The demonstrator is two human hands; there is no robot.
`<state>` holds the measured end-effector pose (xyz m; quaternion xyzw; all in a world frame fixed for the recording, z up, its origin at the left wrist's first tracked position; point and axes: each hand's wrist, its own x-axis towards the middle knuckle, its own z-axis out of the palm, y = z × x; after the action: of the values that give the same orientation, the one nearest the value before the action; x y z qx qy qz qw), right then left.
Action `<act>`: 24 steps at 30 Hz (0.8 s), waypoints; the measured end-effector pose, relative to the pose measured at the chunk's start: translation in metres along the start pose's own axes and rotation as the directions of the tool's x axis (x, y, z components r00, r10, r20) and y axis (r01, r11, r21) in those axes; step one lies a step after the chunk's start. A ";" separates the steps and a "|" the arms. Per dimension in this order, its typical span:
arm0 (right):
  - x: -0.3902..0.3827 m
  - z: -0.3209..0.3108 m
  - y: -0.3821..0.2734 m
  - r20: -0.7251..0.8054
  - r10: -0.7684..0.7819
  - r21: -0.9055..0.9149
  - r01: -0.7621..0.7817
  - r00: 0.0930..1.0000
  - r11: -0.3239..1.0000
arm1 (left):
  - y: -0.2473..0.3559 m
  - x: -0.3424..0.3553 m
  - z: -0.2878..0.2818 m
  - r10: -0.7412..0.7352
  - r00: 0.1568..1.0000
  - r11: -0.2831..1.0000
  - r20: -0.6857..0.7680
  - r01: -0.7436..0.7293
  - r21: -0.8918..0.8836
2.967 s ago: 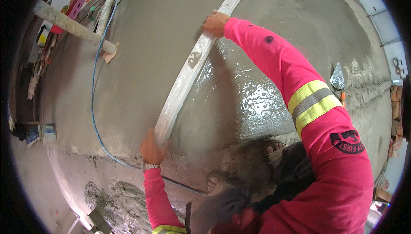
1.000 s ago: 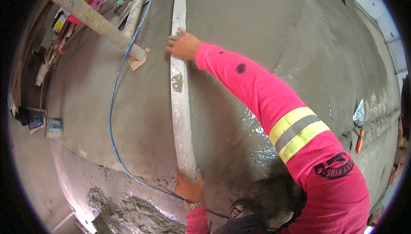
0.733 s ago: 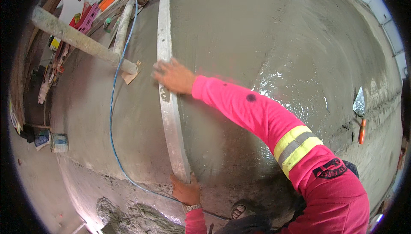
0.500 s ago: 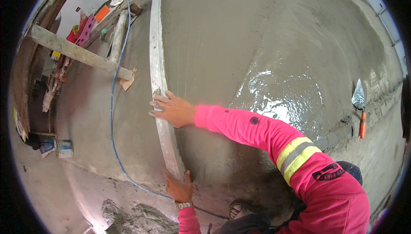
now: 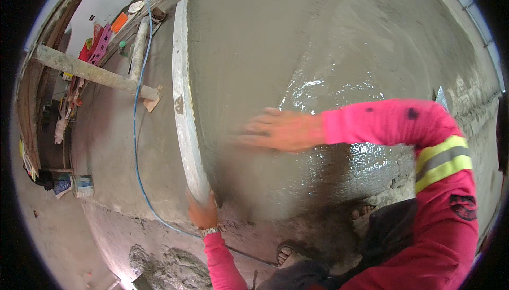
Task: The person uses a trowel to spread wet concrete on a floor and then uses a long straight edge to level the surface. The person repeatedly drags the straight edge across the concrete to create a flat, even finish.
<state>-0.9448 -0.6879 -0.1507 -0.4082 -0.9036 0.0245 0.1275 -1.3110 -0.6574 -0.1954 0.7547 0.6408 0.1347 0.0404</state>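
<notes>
A long, pale metal straightedge (image 5: 183,72) lies along the left edge of the wet grey mortar surface (image 5: 244,46). My left hand (image 5: 203,216), with a watch at the wrist, is closed around its near end. To the right of the bar, my right hand (image 5: 283,130) is over the mortar with fingers stretched out, smeared by motion and holding nothing. The blade tip of a pointed trowel (image 5: 441,99) shows beyond my right sleeve, which hides the rest.
A blue hose (image 5: 137,152) curves along the left side. Scaffold pipes (image 5: 85,71) stand at the upper left, near a pink plastic crate (image 5: 101,43). A heap of wet mortar (image 5: 172,270) lies at the bottom. My sandalled foot (image 5: 284,253) is close by.
My right hand has let go of the straightedge and moved right. The bar and my left hand have shifted a little left in view. My right sleeve now covers most of the trowel.
</notes>
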 end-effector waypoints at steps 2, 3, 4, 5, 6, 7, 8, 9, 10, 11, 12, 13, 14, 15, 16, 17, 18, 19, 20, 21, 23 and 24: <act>-0.064 -0.034 -0.010 0.090 0.077 -0.004 -0.077 0.993 0.997 | 0.002 0.015 0.009 0.089 0.993 0.996 -0.080 -0.090 -0.009; -0.093 -0.058 -0.019 0.230 0.153 0.007 -0.159 0.961 0.987 | 0.010 0.023 0.012 0.069 0.996 0.997 -0.056 -0.071 -0.032; -0.115 -0.072 -0.030 0.349 0.205 0.030 -0.230 0.915 0.973 | 0.012 0.028 0.007 0.043 0.998 0.999 -0.036 -0.044 -0.024; -0.138 -0.084 -0.040 0.401 0.258 0.025 -0.292 0.879 0.956 | 0.018 0.036 0.010 0.028 1.000 0.999 -0.008 -0.029 -0.043; -0.155 -0.089 -0.048 0.445 0.290 0.033 -0.340 0.847 0.940 | 0.018 0.042 0.010 0.035 0.999 0.999 -0.015 -0.036 -0.039; -0.167 -0.093 -0.059 0.473 0.338 0.068 -0.416 0.814 0.907 | 0.016 0.049 0.013 0.042 0.999 0.998 -0.022 -0.043 -0.037; -0.176 -0.094 -0.070 0.501 0.374 0.108 -0.485 0.781 0.868 | 0.015 0.053 0.011 0.045 0.999 0.999 -0.029 -0.046 -0.027; -0.183 -0.091 -0.080 0.530 0.405 0.145 -0.550 0.745 0.823 | 0.015 0.055 0.009 0.041 0.999 0.999 -0.022 -0.041 -0.020; -0.191 -0.091 -0.093 0.522 0.448 0.119 -0.581 0.726 0.805 | 0.024 0.060 0.014 0.052 0.999 0.998 -0.004 -0.052 -0.040; -0.195 -0.083 -0.102 0.505 0.466 0.120 -0.594 0.726 0.796 | 0.027 0.062 0.010 0.049 0.999 0.998 0.006 -0.049 -0.029; -0.200 -0.075 -0.109 0.489 0.485 0.121 -0.607 0.725 0.786 | 0.030 0.065 0.006 0.008 0.999 1.000 0.034 -0.007 -0.027; -0.206 -0.071 -0.113 0.510 0.473 0.224 -0.642 0.718 0.733 | 0.035 0.068 0.005 -0.030 0.997 0.999 0.067 0.032 -0.034; -0.211 -0.071 -0.119 0.526 0.469 0.242 -0.654 0.709 0.717 | 0.038 0.071 0.005 -0.067 0.993 0.997 0.100 0.071 -0.040; -0.214 -0.074 -0.124 0.543 0.465 0.258 -0.666 0.699 0.700 | 0.037 0.073 0.008 -0.060 0.993 0.997 0.103 0.065 -0.041; -0.216 -0.076 -0.126 0.554 0.457 0.276 -0.672 0.696 0.688 | 0.036 0.077 0.007 -0.057 0.994 0.997 0.098 0.061 -0.040; -0.218 -0.075 -0.127 0.560 0.465 0.277 -0.684 0.686 0.675 | 0.036 0.081 0.006 -0.052 0.994 0.998 0.094 0.056 -0.039; -0.220 -0.073 -0.128 0.566 0.473 0.277 -0.697 0.675 0.662 | 0.035 0.086 0.006 -0.055 0.994 0.998 0.093 0.058 -0.029; -0.223 -0.072 -0.129 0.576 0.483 0.273 -0.712 0.659 0.647 | 0.039 0.091 0.007 -0.056 0.994 0.998 0.095 0.059 -0.022; -0.226 -0.071 -0.129 0.573 0.489 0.266 -0.714 0.658 0.648 | 0.042 0.095 0.008 -0.058 0.993 0.998 0.098 0.060 -0.016; -0.227 -0.071 -0.130 0.571 0.492 0.262 -0.714 0.657 0.650 | 0.040 0.100 0.010 -0.034 0.996 0.999 0.088 0.036 -0.019; -0.228 -0.072 -0.130 0.569 0.492 0.264 -0.713 0.659 0.649 | 0.036 0.108 0.014 0.013 0.998 1.000 0.065 -0.012 -0.024; -0.228 -0.072 -0.129 0.569 0.487 0.272 -0.710 0.663 0.649 | 0.037 0.110 0.014 0.012 0.998 1.000 0.056 -0.012 -0.011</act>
<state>-0.8766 -0.9474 -0.1103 -0.6297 -0.6781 0.3789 -0.0040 -1.2565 -0.5548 -0.1838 0.7619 0.6340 0.1171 0.0619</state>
